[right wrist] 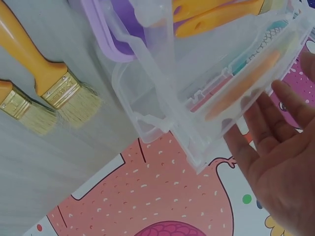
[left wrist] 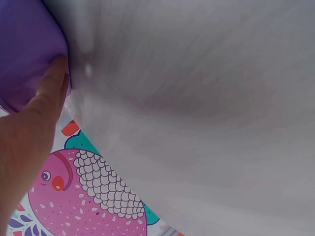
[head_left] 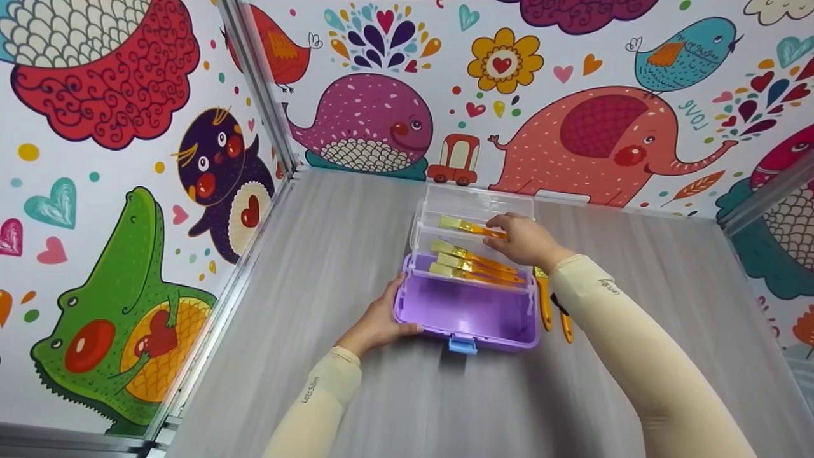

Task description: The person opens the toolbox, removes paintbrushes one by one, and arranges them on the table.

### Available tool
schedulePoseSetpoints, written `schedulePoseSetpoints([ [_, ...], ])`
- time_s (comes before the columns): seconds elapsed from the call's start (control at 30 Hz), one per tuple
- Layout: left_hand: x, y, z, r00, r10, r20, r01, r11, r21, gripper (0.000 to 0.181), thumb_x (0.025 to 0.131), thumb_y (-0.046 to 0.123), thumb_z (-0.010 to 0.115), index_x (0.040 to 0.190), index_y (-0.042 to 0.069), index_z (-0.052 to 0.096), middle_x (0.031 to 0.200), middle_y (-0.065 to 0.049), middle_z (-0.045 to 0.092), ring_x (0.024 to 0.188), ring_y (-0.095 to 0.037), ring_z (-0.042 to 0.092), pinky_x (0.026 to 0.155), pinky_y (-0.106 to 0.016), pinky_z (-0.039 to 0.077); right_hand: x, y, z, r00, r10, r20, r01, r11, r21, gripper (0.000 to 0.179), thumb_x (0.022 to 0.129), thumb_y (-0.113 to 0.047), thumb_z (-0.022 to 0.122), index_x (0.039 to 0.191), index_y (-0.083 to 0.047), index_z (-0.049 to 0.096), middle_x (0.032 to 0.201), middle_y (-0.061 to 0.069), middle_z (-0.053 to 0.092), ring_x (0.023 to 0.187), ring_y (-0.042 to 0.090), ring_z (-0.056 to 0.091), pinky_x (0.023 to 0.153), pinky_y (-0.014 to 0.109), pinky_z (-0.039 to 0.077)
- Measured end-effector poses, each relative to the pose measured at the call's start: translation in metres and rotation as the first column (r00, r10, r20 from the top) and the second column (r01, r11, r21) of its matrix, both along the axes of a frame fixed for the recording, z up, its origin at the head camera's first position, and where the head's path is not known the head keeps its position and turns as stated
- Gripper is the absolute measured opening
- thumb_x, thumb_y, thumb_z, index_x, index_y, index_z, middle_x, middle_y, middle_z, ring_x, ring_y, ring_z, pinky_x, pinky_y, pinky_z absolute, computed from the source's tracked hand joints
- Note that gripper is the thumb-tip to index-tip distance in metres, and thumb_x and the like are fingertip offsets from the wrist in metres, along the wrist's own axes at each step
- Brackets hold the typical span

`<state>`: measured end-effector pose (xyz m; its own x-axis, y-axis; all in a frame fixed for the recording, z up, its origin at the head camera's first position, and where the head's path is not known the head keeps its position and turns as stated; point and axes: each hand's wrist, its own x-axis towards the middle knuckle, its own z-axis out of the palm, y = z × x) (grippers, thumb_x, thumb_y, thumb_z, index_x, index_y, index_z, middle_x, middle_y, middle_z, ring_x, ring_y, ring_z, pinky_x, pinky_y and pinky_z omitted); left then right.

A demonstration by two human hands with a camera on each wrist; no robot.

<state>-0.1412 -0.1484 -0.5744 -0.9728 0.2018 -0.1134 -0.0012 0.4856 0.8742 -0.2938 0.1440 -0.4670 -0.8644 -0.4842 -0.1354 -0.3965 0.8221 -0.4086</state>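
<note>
An open purple toolbox (head_left: 464,308) with clear fold-out trays stands on the table in the head view. My left hand (head_left: 380,321) presses its left side, fingers extended along the wall and thumb at the front edge. Straight fingers against the purple wall (left wrist: 29,54) also show in the left wrist view. At the upper tray, my right hand (head_left: 524,240) is over the handle end of a paintbrush (head_left: 455,222). In the right wrist view its fingers (right wrist: 268,123) touch the clear tray's outside, loosely extended. Three more paintbrushes (head_left: 448,261) lie in the lower tray.
Two loose paintbrushes (head_left: 545,305) lie on the table right of the box; the right forearm partly covers them. The blue latch (head_left: 462,345) hangs at the box front. A transparent lid (head_left: 480,200) leans back near the patterned wall (head_left: 375,121).
</note>
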Motion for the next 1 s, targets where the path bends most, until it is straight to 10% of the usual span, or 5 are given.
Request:
schedulePoseSetpoints([
  [1.0, -0.0001, 0.0004, -0.0002, 1.0, -0.006, -0.026, 0.006, 1.0, -0.01, 0.116, 0.07, 0.024, 0.09, 0.159, 0.01, 0.017, 0.146, -0.03, 0.044, 0.131, -0.042, 0.045, 0.111, -0.051, 0.033, 0.0019, -0.004, -0.0017, 0.994, 0.065, -0.093, -0.063, 0.998, 0.029, 0.035, 0.095, -0.024, 0.067, 0.121, -0.001, 0.068, 0.11, 0.016, 0.062, 0.096, 0.032, 0.063, 0.088, 0.05, 0.052],
])
